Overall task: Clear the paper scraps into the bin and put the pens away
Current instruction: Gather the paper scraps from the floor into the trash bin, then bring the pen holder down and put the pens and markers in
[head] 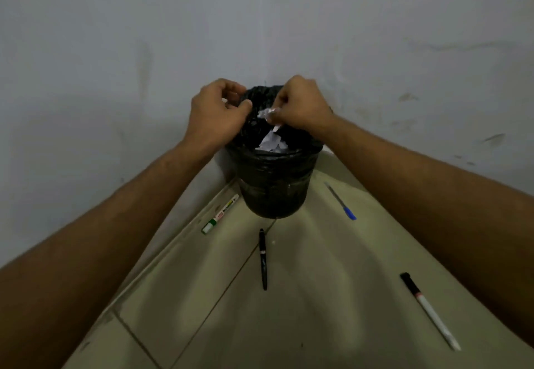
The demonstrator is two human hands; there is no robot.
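Observation:
A round bin (pixel 274 189) lined with a black bag stands in the corner of the room, with white paper scraps (pixel 271 143) lying inside it. Both hands hover over its mouth. My right hand (pixel 300 102) pinches a few white scraps (pixel 267 113) above the opening. My left hand (pixel 216 111) is curled at the bin's left rim, fingers closed; whether it holds anything I cannot tell. On the floor lie a green-capped white marker (pixel 221 214), a black pen (pixel 263 258), a blue-capped pen (pixel 341 201) and a black-capped white pen (pixel 430 311).
Pale tiled floor (pixel 318 296) spreads in front of the bin. Grey-white walls (pixel 115 79) meet in the corner right behind it. The pens are scattered around the bin on the tiles.

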